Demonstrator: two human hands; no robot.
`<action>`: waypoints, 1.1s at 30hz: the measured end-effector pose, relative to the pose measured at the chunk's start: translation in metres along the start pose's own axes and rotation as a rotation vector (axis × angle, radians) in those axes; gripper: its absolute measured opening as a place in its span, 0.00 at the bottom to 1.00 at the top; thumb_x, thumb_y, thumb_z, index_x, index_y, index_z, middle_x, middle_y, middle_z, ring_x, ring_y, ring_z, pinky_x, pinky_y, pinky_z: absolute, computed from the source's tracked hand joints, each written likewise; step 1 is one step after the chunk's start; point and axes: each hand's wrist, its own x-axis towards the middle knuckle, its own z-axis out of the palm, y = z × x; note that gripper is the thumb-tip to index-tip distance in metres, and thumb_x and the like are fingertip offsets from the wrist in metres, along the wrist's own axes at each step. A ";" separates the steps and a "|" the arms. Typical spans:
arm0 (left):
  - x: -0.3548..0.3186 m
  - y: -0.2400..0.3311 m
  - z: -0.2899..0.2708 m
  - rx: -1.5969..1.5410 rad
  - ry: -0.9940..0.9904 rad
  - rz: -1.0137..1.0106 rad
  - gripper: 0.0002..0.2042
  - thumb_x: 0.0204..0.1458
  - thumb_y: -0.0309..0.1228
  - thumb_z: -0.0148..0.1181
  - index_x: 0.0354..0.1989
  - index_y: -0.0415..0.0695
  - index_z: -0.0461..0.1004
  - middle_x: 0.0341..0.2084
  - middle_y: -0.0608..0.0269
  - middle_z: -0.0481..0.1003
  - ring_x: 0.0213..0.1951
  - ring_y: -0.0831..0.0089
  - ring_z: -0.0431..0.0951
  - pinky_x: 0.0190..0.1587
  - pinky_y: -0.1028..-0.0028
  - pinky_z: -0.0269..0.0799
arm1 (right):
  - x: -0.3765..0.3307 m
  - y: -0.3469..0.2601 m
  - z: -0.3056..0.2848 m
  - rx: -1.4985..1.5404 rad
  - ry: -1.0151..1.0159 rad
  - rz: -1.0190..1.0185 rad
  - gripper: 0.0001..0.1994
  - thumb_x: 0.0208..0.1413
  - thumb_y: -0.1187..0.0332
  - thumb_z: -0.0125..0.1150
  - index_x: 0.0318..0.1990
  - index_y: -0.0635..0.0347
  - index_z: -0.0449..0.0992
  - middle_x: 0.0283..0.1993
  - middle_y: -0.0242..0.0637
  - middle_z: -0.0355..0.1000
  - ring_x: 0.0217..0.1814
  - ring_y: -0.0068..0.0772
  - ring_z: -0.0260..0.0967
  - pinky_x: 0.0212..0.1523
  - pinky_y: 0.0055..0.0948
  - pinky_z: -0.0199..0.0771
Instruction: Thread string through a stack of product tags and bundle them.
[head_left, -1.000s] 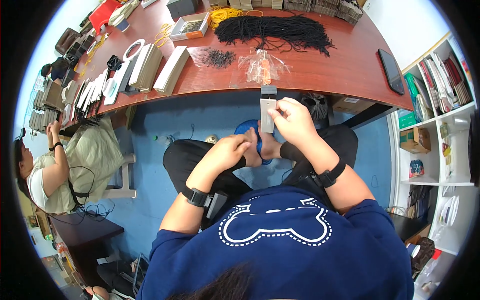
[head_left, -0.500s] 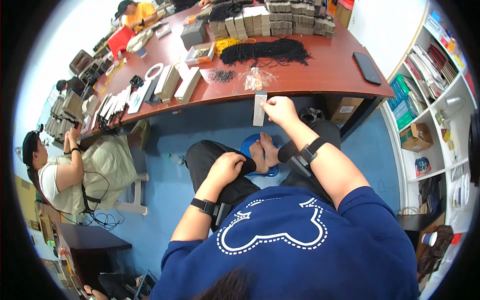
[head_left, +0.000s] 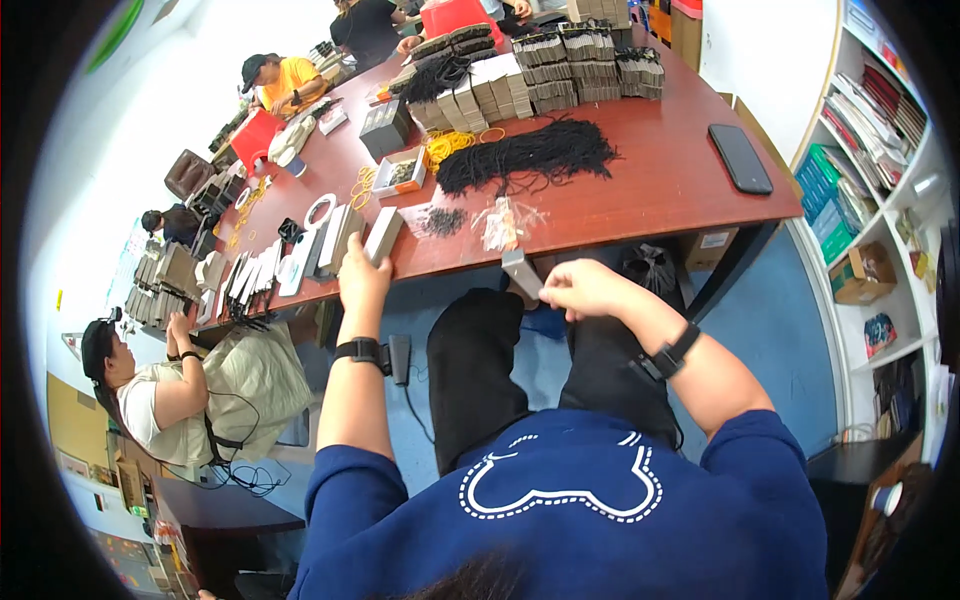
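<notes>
My right hand (head_left: 592,290) is closed in a pinch at the lower end of a narrow grey card (head_left: 521,272), whose top end meets the table's front edge. Just beyond the card lies a small heap of clear plastic bits (head_left: 503,226). My left hand (head_left: 364,276) reaches to the table edge farther left, thumb and fingers apart. It touches the near ends of two stacks of pale cards, the left stack (head_left: 341,238) and the right stack (head_left: 382,236). Its fingertips are partly hidden among them.
On the red-brown table (head_left: 670,160) lie a bundle of black cords (head_left: 530,155), small dark pieces (head_left: 440,221), a white box (head_left: 400,173), yellow bands (head_left: 447,147) and a phone (head_left: 739,158). Card stacks (head_left: 565,65) stand at the back. A person (head_left: 190,390) sits at left.
My left hand has gone from my thigh up to the card stacks. My right hand has moved slightly right and lower, with the card now slanted. The view has shifted.
</notes>
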 end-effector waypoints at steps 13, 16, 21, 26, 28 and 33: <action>-0.051 0.038 -0.016 -0.016 0.188 0.234 0.26 0.44 0.24 0.59 0.55 0.42 0.62 0.49 0.50 0.67 0.51 0.53 0.66 0.55 0.62 0.61 | 0.149 -0.025 -0.174 -1.257 0.417 -0.214 0.48 0.34 0.46 0.70 0.64 0.56 0.55 0.68 0.45 0.49 0.69 0.51 0.46 0.65 0.44 0.53; -0.101 0.039 -0.017 -0.206 -0.033 0.287 0.26 0.40 0.20 0.59 0.52 0.42 0.64 0.47 0.52 0.68 0.48 0.57 0.69 0.51 0.65 0.66 | 0.173 -0.015 -0.189 -0.986 0.115 -0.108 0.39 0.38 0.53 0.70 0.60 0.54 0.62 0.62 0.46 0.58 0.64 0.49 0.55 0.62 0.42 0.59; -0.159 0.010 0.021 -0.373 -0.574 0.355 0.26 0.42 0.32 0.61 0.53 0.44 0.65 0.50 0.50 0.67 0.52 0.51 0.67 0.54 0.62 0.65 | 0.147 -0.011 -0.181 -0.998 0.263 -0.041 0.32 0.41 0.61 0.68 0.58 0.52 0.65 0.58 0.43 0.62 0.61 0.45 0.58 0.59 0.41 0.62; -0.191 -0.005 0.089 -0.282 -0.555 0.667 0.26 0.44 0.43 0.58 0.52 0.46 0.67 0.54 0.55 0.65 0.61 0.57 0.57 0.61 0.48 0.48 | 0.112 -0.017 -0.143 -1.130 0.672 -0.297 0.23 0.42 0.64 0.66 0.49 0.54 0.72 0.50 0.40 0.66 0.56 0.43 0.63 0.54 0.39 0.66; -0.184 -0.002 0.097 -0.328 -0.511 0.630 0.21 0.44 0.43 0.58 0.47 0.49 0.72 0.51 0.59 0.67 0.60 0.59 0.59 0.62 0.49 0.44 | 0.104 -0.031 -0.118 -0.968 0.507 -0.281 0.16 0.42 0.66 0.64 0.42 0.55 0.75 0.45 0.40 0.67 0.51 0.44 0.65 0.51 0.36 0.67; -0.189 -0.024 0.108 -0.408 -0.568 0.665 0.16 0.43 0.41 0.58 0.40 0.49 0.76 0.49 0.62 0.69 0.59 0.63 0.60 0.64 0.53 0.44 | 0.116 -0.030 -0.080 -0.989 0.528 -0.047 0.10 0.48 0.65 0.59 0.38 0.57 0.74 0.40 0.42 0.68 0.47 0.46 0.67 0.48 0.38 0.68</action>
